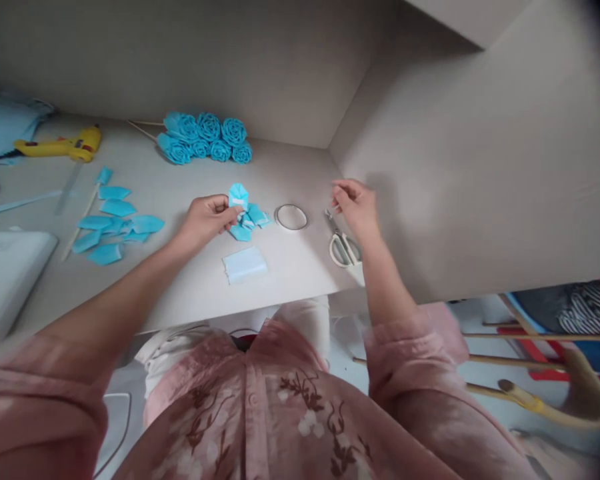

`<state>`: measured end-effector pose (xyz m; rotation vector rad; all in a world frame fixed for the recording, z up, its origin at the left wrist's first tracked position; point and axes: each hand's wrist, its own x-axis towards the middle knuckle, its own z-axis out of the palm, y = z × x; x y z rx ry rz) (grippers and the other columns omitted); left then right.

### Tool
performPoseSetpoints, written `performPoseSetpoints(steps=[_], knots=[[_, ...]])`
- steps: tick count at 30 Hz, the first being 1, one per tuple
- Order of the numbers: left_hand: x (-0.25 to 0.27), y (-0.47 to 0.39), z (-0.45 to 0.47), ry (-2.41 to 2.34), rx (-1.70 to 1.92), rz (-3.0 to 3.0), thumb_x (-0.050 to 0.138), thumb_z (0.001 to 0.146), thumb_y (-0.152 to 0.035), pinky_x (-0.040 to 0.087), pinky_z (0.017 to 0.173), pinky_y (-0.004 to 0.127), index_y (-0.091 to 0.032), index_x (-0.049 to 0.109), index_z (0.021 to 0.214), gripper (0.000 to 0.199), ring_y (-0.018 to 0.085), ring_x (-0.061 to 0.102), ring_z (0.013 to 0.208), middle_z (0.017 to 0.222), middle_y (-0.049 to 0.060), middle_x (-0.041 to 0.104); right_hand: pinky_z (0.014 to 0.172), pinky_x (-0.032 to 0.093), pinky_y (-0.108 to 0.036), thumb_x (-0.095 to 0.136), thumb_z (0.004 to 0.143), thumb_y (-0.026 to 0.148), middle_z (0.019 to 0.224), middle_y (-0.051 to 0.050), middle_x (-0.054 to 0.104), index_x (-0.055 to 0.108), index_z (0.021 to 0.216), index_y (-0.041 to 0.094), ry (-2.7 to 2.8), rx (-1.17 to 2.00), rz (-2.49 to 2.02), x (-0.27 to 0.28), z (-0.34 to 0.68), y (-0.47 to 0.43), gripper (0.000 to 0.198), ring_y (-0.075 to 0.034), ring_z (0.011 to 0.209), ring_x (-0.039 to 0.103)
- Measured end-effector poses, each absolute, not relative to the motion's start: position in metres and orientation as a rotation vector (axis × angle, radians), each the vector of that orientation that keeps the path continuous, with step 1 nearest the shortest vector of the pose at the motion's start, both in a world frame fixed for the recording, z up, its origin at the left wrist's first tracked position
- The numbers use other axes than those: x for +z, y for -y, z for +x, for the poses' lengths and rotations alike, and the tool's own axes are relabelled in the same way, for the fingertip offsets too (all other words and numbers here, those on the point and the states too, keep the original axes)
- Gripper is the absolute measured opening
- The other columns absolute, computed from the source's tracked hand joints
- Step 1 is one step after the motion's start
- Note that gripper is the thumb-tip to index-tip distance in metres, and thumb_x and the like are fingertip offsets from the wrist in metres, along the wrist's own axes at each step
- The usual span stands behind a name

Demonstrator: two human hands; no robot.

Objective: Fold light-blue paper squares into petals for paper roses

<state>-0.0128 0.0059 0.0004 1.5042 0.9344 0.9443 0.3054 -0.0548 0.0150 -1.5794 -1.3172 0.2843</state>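
My left hand (210, 215) pinches a blue crepe-paper petal (238, 191) that bears a short white strip. Just beyond those fingertips lies a small pile of blue petals (253, 217), some with white strips too. My right hand (356, 205) is raised at the right, its thumb and fingertips pressed together; whatever might be between them is too small to make out. Below it on the table are scissors (344, 249) with pale handles, partly covered by my wrist. A thin ring (291, 217), like a nearly used-up tape roll, lies between my hands.
Blue paper roses (209, 139) on sticks lie at the back. More blue petals (114, 227) and a stick (81, 220) are at the left, near a yellow glue gun (83, 143). A folded pale blue sheet (245, 265) lies near the front edge. A grey panel (480, 153) rises at the right.
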Motion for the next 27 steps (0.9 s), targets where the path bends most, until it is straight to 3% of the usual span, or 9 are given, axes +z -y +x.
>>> performPoseSetpoints(steps=[3,7,15,27], knots=[[0.003,-0.005,-0.012,-0.958,0.985,1.447,0.069,0.074,-0.027,0.033,0.042,0.018,-0.015,0.057,0.061,0.022,0.005,0.046,0.044,0.053,-0.002,0.057,0.067,0.052,-0.029,0.059,0.086,0.030,0.075,-0.003,0.071,0.073,0.095,0.017,1.375,0.131,-1.906,-0.001,0.322,0.076,0.021,-0.015,0.066,0.066],[0.004,-0.004,-0.011,-0.948,0.988,1.428,0.068,0.075,-0.024,0.032,0.042,0.019,-0.015,0.056,0.059,0.022,0.005,0.045,0.042,0.052,-0.002,0.056,0.079,0.052,-0.032,0.060,0.084,0.023,0.093,-0.009,0.077,0.074,0.100,0.016,1.459,0.005,-2.156,-0.018,0.325,0.089,0.022,-0.021,0.085,0.070],[0.003,-0.005,-0.011,-0.924,0.983,1.437,0.069,0.073,-0.026,0.033,0.042,0.019,-0.015,0.058,0.059,0.021,0.005,0.045,0.043,0.052,-0.002,0.057,0.077,0.048,-0.031,0.060,0.087,0.026,0.097,-0.009,0.078,0.075,0.095,0.020,1.402,-0.115,-2.271,-0.025,0.318,0.081,0.018,-0.022,0.087,0.070],[0.004,-0.002,-0.012,-0.933,0.933,1.440,0.069,0.074,-0.027,0.033,0.042,0.020,-0.016,0.060,0.059,0.020,0.006,0.047,0.044,0.054,-0.002,0.058,0.079,0.050,-0.033,0.053,0.088,0.026,0.088,-0.011,0.077,0.070,0.092,0.016,1.278,-0.049,-2.153,-0.036,0.329,0.078,0.020,-0.022,0.082,0.070]])
